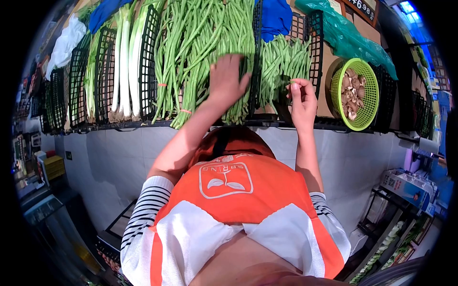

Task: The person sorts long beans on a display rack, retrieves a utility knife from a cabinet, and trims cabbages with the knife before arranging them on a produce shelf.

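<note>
My left hand (228, 81) is over the long beans (191, 62), fingers stretched out and thumb apart, slightly blurred. It holds nothing that I can see. At the front of the neighbouring crate section, my right hand (304, 102) is closed in a pinch, thumb against fingers. A bit of a green bean (292, 81) shows at its fingertips; most of it is hidden. Short green beans (281, 62) lie in a pile just beyond and left of that hand. Pinkish bands (186, 111) circle some bundles of the long beans.
Black mesh dividers (149, 62) separate the vegetables. Leeks (125, 71) stand to the left. On the right, a lime-green basket (371, 102) holds mushrooms (353, 93). Blue cloth (275, 19) and a green plastic bag (353, 38) lie at the back. A white bag (67, 43) sits far left.
</note>
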Action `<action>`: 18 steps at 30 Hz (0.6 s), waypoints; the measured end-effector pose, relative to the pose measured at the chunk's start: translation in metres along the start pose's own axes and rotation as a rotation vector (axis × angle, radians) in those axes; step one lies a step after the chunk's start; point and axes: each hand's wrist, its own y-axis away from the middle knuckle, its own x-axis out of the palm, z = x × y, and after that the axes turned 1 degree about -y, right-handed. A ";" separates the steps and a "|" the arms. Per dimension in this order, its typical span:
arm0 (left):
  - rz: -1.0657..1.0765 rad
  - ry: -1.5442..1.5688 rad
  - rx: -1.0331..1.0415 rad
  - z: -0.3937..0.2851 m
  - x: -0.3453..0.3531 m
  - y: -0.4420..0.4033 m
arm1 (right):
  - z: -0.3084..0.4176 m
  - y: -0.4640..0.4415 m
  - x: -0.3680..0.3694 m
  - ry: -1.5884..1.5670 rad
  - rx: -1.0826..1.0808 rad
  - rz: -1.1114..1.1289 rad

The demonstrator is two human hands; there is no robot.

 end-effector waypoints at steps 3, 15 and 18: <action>-0.011 -0.022 -0.087 -0.001 0.022 0.010 | 0.002 0.003 -0.007 0.052 0.009 -0.016; 0.609 -0.022 -0.163 0.012 -0.001 -0.028 | 0.012 0.012 0.016 -0.013 -0.018 -0.011; 0.607 -0.018 -0.193 0.006 -0.007 -0.022 | 0.013 0.020 0.016 0.020 0.000 -0.031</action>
